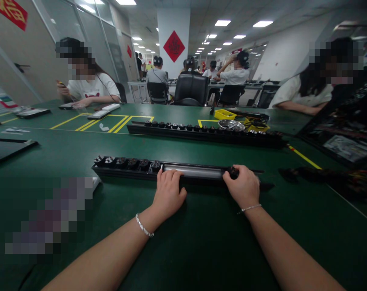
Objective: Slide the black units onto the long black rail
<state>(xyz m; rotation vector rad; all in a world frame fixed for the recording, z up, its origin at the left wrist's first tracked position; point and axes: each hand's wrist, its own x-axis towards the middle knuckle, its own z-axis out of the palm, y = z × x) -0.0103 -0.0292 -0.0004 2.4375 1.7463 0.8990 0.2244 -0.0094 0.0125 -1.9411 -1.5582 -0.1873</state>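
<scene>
A long black channel [125, 173] lies across the green table in front of me, with several dark round parts in its left half and a bare silvery stretch in the middle. My left hand [170, 193] rests on the near edge of the channel, fingertips on its rim and thumb apart, holding nothing. Toward the channel's right end, my right hand [244, 186] has its thumb and fingers closed around a small black round part [233, 172]. Whether that part touches the channel floor is hidden by the fingers.
Behind it lies a second long black channel [201, 135] with a row of parts. Yellow trays [225, 114] and a metal dish [231, 125] stand farther back. Black equipment [344, 121] and cables are at right. A person sits at each side across the table.
</scene>
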